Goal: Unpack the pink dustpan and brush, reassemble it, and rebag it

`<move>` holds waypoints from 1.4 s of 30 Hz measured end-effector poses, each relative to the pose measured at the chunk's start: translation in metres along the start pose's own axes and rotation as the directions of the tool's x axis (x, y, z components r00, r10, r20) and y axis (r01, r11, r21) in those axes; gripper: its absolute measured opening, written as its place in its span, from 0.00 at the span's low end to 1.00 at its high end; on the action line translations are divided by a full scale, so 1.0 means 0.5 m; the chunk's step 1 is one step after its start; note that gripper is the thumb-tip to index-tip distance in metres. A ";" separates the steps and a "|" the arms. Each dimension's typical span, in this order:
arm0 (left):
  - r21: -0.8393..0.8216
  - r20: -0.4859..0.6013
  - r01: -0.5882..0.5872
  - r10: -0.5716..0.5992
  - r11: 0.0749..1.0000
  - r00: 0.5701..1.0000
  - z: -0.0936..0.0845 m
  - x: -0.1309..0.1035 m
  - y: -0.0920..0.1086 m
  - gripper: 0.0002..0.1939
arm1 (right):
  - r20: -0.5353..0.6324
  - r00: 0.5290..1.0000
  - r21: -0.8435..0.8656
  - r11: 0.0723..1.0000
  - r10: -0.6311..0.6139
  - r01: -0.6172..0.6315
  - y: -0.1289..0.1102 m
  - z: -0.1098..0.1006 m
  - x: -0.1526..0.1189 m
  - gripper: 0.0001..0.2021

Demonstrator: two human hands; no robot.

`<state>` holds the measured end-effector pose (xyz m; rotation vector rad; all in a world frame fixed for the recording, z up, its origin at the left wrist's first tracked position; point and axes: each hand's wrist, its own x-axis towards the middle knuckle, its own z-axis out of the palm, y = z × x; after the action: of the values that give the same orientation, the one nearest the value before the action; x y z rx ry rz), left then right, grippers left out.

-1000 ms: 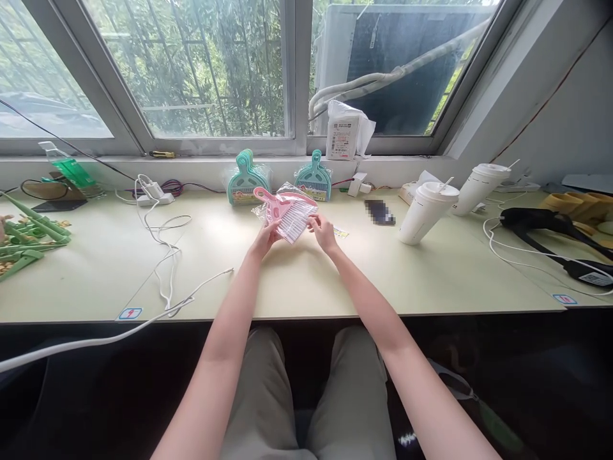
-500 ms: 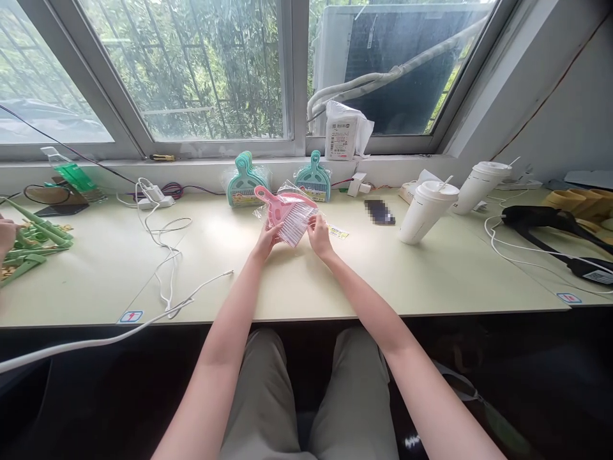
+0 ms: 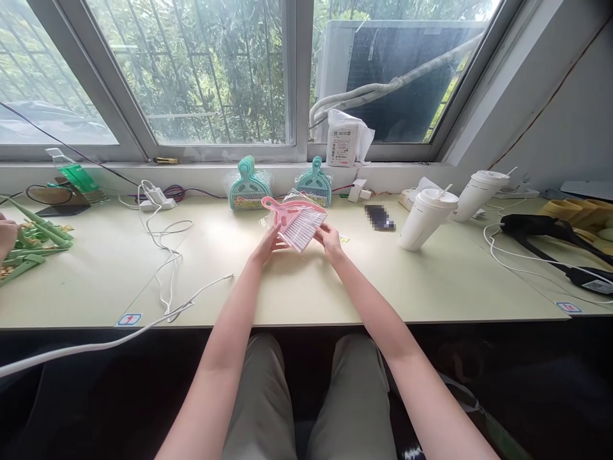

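Note:
A pink dustpan and brush set (image 3: 301, 225) is held between both hands above the table, its handle pointing to the upper left and its pale bristles to the lower right. My left hand (image 3: 269, 245) grips its left side, fingers partly hidden beneath it. On the right edge, my right hand (image 3: 329, 239) holds it with fingers closed. Clear plastic film shows around the set. Behind it stand two groups of teal dustpan sets, one at the left (image 3: 248, 185) and one at the right (image 3: 315, 181). A small yellow label (image 3: 344, 239) lies by my right hand.
Two white cups (image 3: 428, 219) (image 3: 480, 195) and a blurred dark object (image 3: 380, 218) are at the right. White cables (image 3: 167, 255) cross the table (image 3: 306, 300) at the left. Another person's hand (image 3: 6, 235) is by green leaves (image 3: 45, 231) at the far left.
The pink set has shifted slightly right and turned so its bristles show more broadly. My right hand has moved right and lower along its edge. The view has tilted slightly up.

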<state>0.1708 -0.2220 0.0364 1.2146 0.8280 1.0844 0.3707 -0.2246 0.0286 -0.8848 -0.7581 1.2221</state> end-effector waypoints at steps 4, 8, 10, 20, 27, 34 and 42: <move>0.038 -0.193 0.062 -0.054 0.997 0.980 -0.021 0.025 -0.016 0.31 | -0.041 0.999 0.014 0.999 0.034 -0.033 -0.014 0.003 -0.005 0.09; 0.058 -0.414 0.070 -0.040 0.996 0.909 -0.041 0.037 -0.024 0.21 | -0.017 1.000 0.003 1.000 0.004 -0.004 -0.028 0.006 -0.011 0.13; 0.030 -0.501 0.045 -0.024 0.999 0.865 -0.049 0.034 -0.020 0.18 | -0.004 1.000 -0.005 1.000 -0.016 0.016 -0.033 0.007 -0.012 0.16; 0.071 -0.974 -0.055 0.081 0.996 0.212 -0.120 -0.001 0.007 0.17 | -0.090 0.995 0.099 0.994 -0.040 0.049 -0.054 -0.035 0.016 0.24; 0.509 -0.799 -0.030 0.485 0.860 0.357 -0.051 -0.025 0.033 0.28 | -0.112 0.994 0.132 0.991 -0.009 0.024 -0.035 -0.034 0.016 0.22; 0.079 -0.264 -0.059 0.078 0.995 0.961 0.028 0.029 -0.012 0.27 | 0.040 0.998 0.007 0.999 0.044 -0.044 -0.021 -0.005 0.005 0.20; 0.432 -0.294 -0.219 0.366 0.875 0.883 0.023 0.021 -0.011 0.22 | 0.232 0.818 -0.758 0.429 -0.527 0.491 -0.028 0.005 -0.027 0.11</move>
<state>0.1857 -0.2156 0.0339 1.5319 1.2159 1.4800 0.3723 -0.2392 0.0420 -1.2592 -1.4790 0.2392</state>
